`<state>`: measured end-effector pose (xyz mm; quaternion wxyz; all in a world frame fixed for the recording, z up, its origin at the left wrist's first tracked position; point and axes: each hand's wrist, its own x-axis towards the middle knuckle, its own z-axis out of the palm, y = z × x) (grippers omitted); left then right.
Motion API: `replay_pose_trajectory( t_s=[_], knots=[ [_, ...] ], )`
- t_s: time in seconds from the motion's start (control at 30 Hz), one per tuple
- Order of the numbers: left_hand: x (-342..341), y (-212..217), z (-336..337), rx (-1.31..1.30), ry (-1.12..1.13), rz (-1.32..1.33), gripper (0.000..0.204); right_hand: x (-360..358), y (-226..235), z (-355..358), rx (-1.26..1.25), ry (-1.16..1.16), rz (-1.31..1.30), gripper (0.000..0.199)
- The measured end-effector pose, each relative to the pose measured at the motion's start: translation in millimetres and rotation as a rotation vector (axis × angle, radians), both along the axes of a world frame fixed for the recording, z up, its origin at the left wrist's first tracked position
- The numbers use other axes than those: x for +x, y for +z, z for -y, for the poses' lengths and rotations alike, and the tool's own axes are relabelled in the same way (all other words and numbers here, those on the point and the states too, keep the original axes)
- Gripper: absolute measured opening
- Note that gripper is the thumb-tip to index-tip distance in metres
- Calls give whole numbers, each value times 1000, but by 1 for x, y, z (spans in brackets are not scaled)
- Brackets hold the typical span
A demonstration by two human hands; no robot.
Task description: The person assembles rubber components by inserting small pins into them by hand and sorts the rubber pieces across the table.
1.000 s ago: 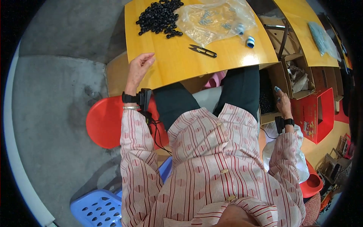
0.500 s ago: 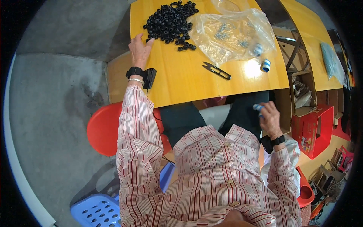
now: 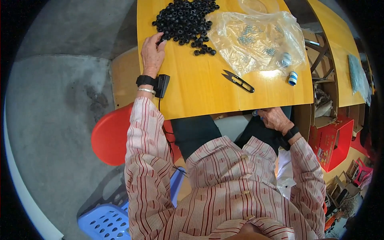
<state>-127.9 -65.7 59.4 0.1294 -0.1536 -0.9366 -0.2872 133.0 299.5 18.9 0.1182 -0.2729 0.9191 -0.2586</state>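
At the near left edge of a heap of small black ring-shaped pieces (image 3: 182,22) is my left hand (image 3: 152,54). Its thumb and forefinger are apart, with their tips against the outermost pieces. My right hand (image 3: 276,119) is low at the table's front edge, above my right thigh. Its fingers are curled, and blue-and-white bands (image 3: 256,113) show at the fingertips. Whatever those fingers hold is too hidden to make out. Black thread snips (image 3: 239,81) lie on the table between the two hands, their blades toward the heap.
A clear plastic bag (image 3: 256,44) with small metallic bits lies right of the heap. Blue-and-white striped rolls (image 3: 293,79) stand on the yellow table (image 3: 192,88). A red stool (image 3: 110,138) is at left, a red box (image 3: 332,142) at right.
My right hand has moved up and left to the table's front edge, its fingers now partly hidden. My left hand remains by the heap, its thumb and forefinger closer together. The view has shifted slightly.
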Motion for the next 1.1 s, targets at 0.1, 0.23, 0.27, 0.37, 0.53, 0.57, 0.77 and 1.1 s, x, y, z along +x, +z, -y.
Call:
replay_pose_trajectory(
  t_s=[0.1, 0.23, 0.27, 0.37, 0.53, 0.57, 0.77, 1.1],
  knots=[
    [9, 5, -2, -15, -19, 28, 26, -10, -14, -5, 106, -17, 116, 23],
    [17, 9, -8, -67, -76, 36, 20, -4, -27, -15, 128, -161, 134, 25],
    [18, 9, -8, -60, -102, 21, 19, -4, -26, -16, 127, -162, 139, 25],
    [27, 11, -8, -67, -119, 87, 20, -5, -22, -21, 86, -46, 14, 18],
    [43, 11, 0, 152, -76, 241, 16, 3, -35, -32, 72, -187, 54, 20],
    [48, 12, -1, 385, -18, 390, 16, 3, -39, -32, 70, -188, 58, 20],
    [79, 42, -23, 1381, 9, 906, 22, 2, -47, -34, 37, -244, -4, 32],
    [84, 17, -84, 462, 109, 367, 24, 0, -58, -33, 110, -228, -34, 30]
  ],
)
